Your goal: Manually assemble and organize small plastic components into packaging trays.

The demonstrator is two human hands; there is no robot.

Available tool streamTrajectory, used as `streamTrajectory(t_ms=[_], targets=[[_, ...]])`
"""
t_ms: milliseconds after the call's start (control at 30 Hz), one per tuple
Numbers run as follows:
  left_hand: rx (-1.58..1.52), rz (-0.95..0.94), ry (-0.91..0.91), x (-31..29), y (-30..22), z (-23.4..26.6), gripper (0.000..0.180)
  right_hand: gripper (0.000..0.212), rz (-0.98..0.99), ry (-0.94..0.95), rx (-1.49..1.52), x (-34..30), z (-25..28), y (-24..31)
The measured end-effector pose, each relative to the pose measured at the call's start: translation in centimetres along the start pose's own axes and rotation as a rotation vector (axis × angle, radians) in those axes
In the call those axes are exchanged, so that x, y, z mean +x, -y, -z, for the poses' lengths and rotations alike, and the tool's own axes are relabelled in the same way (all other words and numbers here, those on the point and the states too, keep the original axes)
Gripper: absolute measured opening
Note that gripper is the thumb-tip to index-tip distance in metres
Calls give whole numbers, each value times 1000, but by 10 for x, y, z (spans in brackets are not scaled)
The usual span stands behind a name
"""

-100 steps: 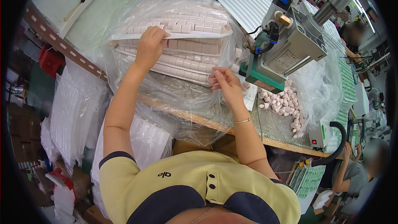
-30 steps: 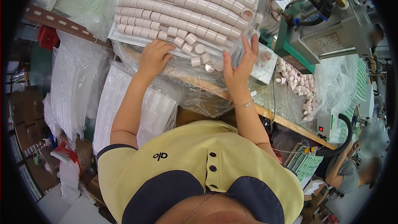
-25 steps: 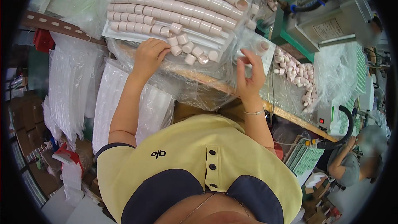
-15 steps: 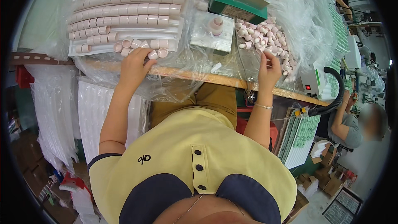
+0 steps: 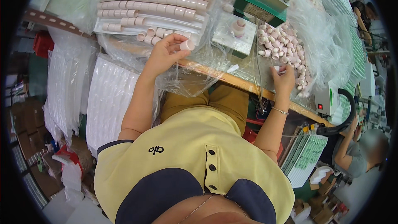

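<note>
Head view: hands (image 5: 162,58) over wood-edged workbench (image 5: 247,69), cartons (image 5: 31,116) at left

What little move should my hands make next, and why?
Perhaps draw them toward each other: your left hand holds a pale pink cylinder, your right hand seems to pinch a small pale piece beside the loose pile, and they're apart.
</note>
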State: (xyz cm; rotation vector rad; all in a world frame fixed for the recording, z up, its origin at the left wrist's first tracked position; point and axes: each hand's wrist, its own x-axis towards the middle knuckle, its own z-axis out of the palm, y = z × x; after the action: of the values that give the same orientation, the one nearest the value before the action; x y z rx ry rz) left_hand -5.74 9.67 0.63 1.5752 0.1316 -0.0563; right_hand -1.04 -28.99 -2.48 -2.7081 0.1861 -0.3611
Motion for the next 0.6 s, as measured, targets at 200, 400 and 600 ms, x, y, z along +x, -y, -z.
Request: streamTrajectory(t_ms=[200,400,600], targets=[[-149,86,363,7,-12,-41,33,35,-215,122,741,-28,13,42],[-209,162,448,17,-4,-69,23,35,162,302,1033,-43,10,118],[-278,315,422,24,7,-75,24,31,296,329,952,-42,7,120]])
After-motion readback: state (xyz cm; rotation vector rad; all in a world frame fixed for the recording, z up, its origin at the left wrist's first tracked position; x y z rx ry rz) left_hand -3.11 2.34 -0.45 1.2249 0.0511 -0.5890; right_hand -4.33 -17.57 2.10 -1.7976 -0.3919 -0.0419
